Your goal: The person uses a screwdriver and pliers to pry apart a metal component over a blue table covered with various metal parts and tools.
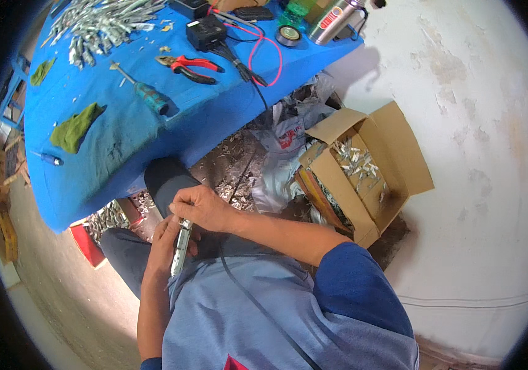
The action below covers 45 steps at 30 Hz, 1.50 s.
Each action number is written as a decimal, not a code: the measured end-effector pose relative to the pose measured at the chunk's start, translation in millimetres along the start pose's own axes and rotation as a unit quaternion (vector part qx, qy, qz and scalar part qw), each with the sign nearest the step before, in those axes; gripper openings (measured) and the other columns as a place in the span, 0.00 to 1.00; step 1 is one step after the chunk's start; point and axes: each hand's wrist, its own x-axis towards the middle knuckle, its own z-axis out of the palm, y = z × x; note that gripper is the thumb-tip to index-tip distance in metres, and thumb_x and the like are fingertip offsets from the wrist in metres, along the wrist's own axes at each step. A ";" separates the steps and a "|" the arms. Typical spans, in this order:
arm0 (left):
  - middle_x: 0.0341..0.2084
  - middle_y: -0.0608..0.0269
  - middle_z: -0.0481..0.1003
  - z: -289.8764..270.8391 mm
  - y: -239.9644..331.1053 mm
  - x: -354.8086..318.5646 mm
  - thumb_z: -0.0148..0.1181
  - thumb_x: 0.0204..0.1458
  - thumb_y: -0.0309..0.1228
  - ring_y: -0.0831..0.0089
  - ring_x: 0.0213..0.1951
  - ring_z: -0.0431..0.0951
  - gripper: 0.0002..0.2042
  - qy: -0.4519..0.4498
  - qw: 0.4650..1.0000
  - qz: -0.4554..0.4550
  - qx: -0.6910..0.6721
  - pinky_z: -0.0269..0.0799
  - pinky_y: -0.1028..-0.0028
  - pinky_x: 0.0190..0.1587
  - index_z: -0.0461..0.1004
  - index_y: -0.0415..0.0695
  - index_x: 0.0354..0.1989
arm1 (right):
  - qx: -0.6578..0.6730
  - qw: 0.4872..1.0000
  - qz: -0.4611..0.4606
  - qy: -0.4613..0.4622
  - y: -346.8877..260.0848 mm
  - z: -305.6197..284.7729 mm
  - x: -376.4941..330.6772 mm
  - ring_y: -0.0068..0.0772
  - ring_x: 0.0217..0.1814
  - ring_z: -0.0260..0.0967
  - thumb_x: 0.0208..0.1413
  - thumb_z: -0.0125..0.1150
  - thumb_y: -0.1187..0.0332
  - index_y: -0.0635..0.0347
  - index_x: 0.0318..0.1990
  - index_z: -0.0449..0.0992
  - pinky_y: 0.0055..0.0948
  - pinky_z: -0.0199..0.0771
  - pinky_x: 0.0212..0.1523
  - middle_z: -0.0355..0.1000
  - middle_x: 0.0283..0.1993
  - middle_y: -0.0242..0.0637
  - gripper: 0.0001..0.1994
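Observation:
A slim, long whitish-grey piece (pixel 181 248) with an uneven surface lies in my left hand (pixel 164 239), low over my lap. The fingers of that hand are wrapped along its side. My right hand (pixel 203 208) is closed over the upper end of the same piece, with thumb and fingers pinched together. What sits inside that pinch is hidden, and so is the piece's top end. Its lower end points back toward my shirt. I cannot make out the piece's exact kind.
The blue-covered table (pixel 116 148) carries a pile of similar pieces (pixel 100 28), red-handled pliers (pixel 190 68), a screwdriver (pixel 147 92), a green cloth (pixel 76 128), a black adapter (pixel 206 32) and a steel flask (pixel 337 21). An open cardboard box (pixel 351 219) of pieces stands right, beside a wall.

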 end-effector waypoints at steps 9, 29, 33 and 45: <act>0.25 0.56 0.77 15.2 -21.3 -2.6 0.61 0.60 0.54 0.74 0.18 0.73 0.26 -0.102 0.993 -0.050 -0.042 0.67 0.76 0.21 0.71 0.38 0.40 | -0.068 0.972 -0.072 0.213 6.3 -5.0 -30.6 0.24 0.29 0.68 0.67 0.54 0.63 0.64 0.37 0.74 0.29 0.70 0.32 0.73 0.29 0.36 0.12; 0.20 0.65 0.72 42.3 -11.2 0.5 0.56 0.64 0.52 0.82 0.15 0.67 0.23 -0.209 0.974 -0.025 0.082 0.60 0.79 0.18 0.73 0.40 0.36 | -0.388 0.706 -0.019 0.592 -15.7 -208.3 -213.7 0.38 0.52 0.74 0.63 0.59 0.69 0.68 0.56 0.74 0.33 0.73 0.55 0.76 0.53 0.44 0.17; 0.20 0.63 0.73 48.3 -10.9 -7.2 0.50 0.66 0.54 0.81 0.14 0.67 0.26 -0.222 0.970 -0.019 0.095 0.59 0.80 0.17 0.72 0.38 0.39 | -0.458 0.857 -0.192 0.140 -48.7 -88.5 -130.4 0.51 0.67 0.65 0.49 0.72 0.64 0.62 0.56 0.74 0.45 0.63 0.68 0.70 0.62 0.48 0.27; 0.16 0.67 0.68 54.0 -22.7 -31.9 0.54 0.65 0.53 0.82 0.14 0.63 0.23 -0.138 0.989 0.034 0.035 0.56 0.79 0.15 0.70 0.41 0.35 | -0.314 0.936 -0.150 -0.050 -43.4 -65.8 -80.4 0.53 0.46 0.77 0.59 0.64 0.63 0.63 0.49 0.78 0.41 0.77 0.44 0.79 0.42 0.50 0.15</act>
